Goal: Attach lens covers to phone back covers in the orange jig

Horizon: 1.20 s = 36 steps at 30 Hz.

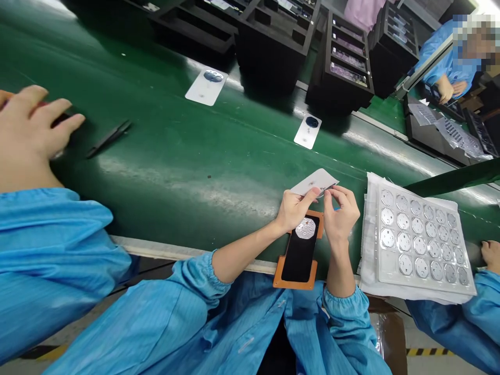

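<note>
Green belt (pixel 195 156); card (pixel 314 182) part-hidden by fingers (pixel 312 194)

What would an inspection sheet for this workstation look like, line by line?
Surface: green belt, glossy, with worn streaks.
Job's things: white card pinched by left hand and right hand above an orange jig holding a black panel; tray of round parts at the right.
Clutter: two white cards and tweezers on the belt.
Grippers: both hands closed on the card.
Cables: nothing seen.
Surroundings: a co-worker's hand at far left, another hand at far right, black racks behind the belt, a person in blue beyond.
</note>
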Tool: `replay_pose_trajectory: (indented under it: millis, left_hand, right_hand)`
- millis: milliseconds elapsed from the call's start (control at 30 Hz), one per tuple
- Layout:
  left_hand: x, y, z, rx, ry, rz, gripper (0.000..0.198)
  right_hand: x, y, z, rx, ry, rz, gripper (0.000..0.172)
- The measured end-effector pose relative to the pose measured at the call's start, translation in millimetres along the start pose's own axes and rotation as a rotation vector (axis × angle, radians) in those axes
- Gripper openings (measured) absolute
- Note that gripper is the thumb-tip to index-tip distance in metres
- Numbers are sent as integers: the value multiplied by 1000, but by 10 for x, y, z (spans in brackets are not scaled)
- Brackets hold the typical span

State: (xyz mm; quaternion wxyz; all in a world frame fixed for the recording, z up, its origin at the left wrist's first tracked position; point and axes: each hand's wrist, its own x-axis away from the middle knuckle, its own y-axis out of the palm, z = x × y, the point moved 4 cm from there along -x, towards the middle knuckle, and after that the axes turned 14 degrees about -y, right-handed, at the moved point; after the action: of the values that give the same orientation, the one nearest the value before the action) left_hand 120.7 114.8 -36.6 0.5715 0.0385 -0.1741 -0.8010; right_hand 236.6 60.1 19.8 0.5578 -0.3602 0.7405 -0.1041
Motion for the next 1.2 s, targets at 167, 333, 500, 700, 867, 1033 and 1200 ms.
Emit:
replay_pose_trajectory:
  millis: [167,333,500,700,867,1033,1200]
  left_hand:
    - [14,-16,-23,-29,-35,15,41]
    - [25,-12,-36,17,-85,27,38]
    - [66,4,25,-63,-30,-1,39]
    - [154,101,125,-105,51,-122,44]
    - [88,123,-39,16,-145,-90,38]
    - [-108,39,-58,370,-309,-82,44]
    - [-271,-156,97,489,-341,-64,42]
  right_hand:
    - [14,4,34,-89,108,-39,16]
    - [29,15,48,-114,140,-32,16]
    - [33,48,30,-94,144,-13,15]
    - [-6,74,36,-57,166,-3,13]
    - [-60,94,119,-9,192,-37,12]
    - [12,-175,639,114,442,-93,10]
    - [351,-549,1018,153,662,-290,17]
